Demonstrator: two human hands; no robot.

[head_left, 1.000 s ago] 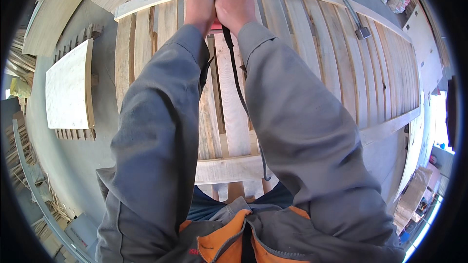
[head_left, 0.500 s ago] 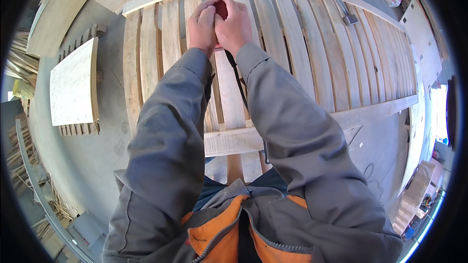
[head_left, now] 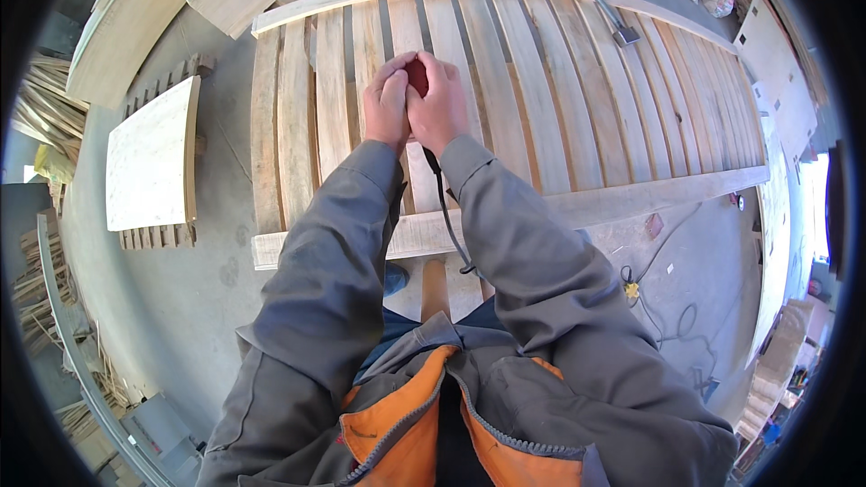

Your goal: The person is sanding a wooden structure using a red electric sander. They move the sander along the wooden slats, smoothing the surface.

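My left hand (head_left: 386,108) and my right hand (head_left: 442,110) are closed side by side around a red corded power tool (head_left: 417,78). Only a bit of its red body shows between the thumbs and fingers, so its exact kind is hidden. From beneath my right wrist a black cord (head_left: 442,191) hangs down past the near rail. Under the tool lies a large wooden slatted frame (head_left: 505,99), its pale slats running away from me between a near and a far rail. Both hands are over the left-middle slats.
A hammer-like tool (head_left: 624,35) with a square dark head rests on the slats at the far right. To the left, a white board (head_left: 152,162) lies on a pallet. Pale wooden panels (head_left: 126,27) stand far left. Cable (head_left: 695,339) coils on the floor at right.
Both hands have come toward me along the slats with the red tool, away from the far rail. The view has shifted, showing more floor and cable in front of the near rail.
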